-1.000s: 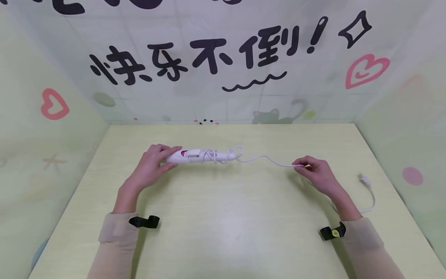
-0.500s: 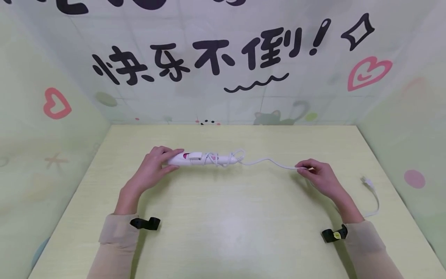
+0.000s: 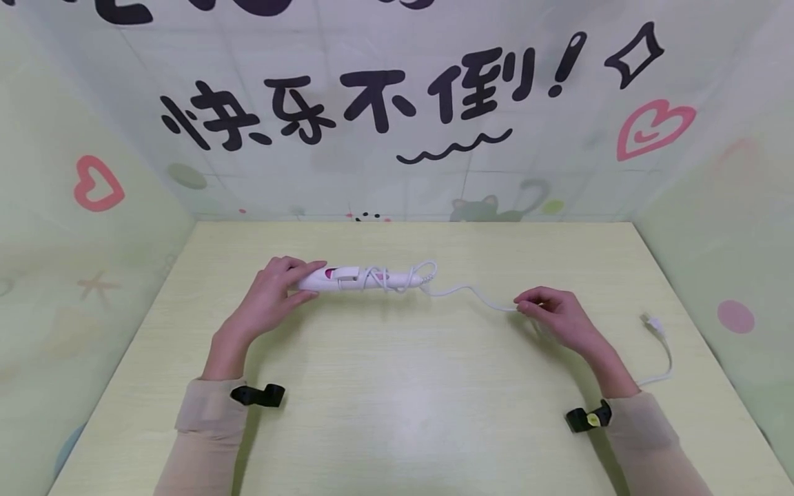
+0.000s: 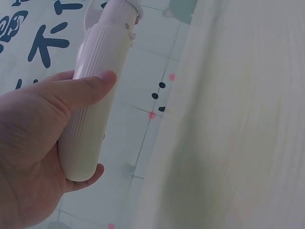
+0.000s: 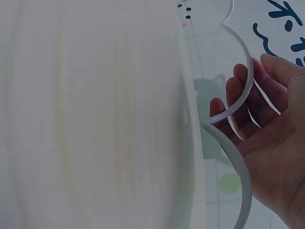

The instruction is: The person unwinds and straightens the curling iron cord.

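Observation:
In the head view my left hand (image 3: 271, 294) grips one end of a slim white hair-styling iron (image 3: 347, 277) with a pink button and clip lever. The iron is held level over the table, its shadow below, with cord wrapped around the far half. Seen from the left wrist, the thumb lies across the ribbed white handle (image 4: 93, 119). From the iron's tip the white cord (image 3: 459, 288) runs to the fingertips of my right hand (image 3: 554, 315). In the right wrist view the cord (image 5: 245, 88) crosses the loosely curled fingers and bends back below them.
The cord's plug (image 3: 653, 324) lies on the pale wooden table (image 3: 397, 386) at the right, its end of the cord curving back beneath the right forearm. Printed fabric walls (image 3: 347, 186) enclose the table at the back and both sides.
My right hand first shifts slightly right, then comes back left and a little lower, and the cord sags more toward it. The left hand keeps its grip on the iron with little movement.

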Demonstrator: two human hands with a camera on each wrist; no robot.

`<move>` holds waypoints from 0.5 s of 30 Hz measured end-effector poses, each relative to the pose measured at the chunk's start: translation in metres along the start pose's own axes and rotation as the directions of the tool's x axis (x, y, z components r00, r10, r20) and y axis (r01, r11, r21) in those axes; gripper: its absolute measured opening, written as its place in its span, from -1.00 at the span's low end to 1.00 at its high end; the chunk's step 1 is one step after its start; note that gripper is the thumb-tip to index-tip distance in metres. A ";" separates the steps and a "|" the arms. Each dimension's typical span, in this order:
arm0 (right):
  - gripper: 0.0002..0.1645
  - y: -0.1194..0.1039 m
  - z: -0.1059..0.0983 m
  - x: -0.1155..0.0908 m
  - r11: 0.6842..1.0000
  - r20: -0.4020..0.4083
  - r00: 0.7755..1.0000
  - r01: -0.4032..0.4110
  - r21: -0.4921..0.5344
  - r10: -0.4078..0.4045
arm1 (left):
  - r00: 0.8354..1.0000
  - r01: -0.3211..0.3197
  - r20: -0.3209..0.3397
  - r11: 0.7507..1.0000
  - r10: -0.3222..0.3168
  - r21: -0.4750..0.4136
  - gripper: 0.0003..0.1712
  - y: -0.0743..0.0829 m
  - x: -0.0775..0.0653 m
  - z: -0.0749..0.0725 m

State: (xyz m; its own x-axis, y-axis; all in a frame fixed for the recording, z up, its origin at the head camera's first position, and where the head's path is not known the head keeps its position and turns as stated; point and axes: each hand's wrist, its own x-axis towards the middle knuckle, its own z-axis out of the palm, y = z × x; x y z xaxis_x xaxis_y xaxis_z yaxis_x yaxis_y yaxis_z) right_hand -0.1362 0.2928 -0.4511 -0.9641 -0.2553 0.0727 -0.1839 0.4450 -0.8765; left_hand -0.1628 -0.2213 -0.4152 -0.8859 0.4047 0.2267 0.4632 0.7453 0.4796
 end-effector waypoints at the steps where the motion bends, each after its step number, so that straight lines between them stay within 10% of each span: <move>1: -0.79 -0.001 0.001 0.001 1.000 0.005 1.000 0.002 0.003 -0.003 | 1.000 -0.001 0.001 1.000 0.001 0.001 -0.36 0.000 0.000 0.000; 15: -0.77 -0.021 0.030 0.023 0.999 0.034 0.999 0.043 -0.005 -0.042 | 1.000 -0.016 -0.003 1.000 0.016 0.002 -0.34 0.004 0.000 0.000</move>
State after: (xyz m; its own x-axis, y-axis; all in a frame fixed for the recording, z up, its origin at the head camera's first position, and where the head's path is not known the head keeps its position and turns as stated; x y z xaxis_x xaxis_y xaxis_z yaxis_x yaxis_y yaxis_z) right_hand -0.1487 0.2520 -0.4452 -0.9483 -0.3033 0.0934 -0.2258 0.4381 -0.8701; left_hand -0.1605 -0.2180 -0.4136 -0.8786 0.4146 0.2370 0.4771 0.7399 0.4743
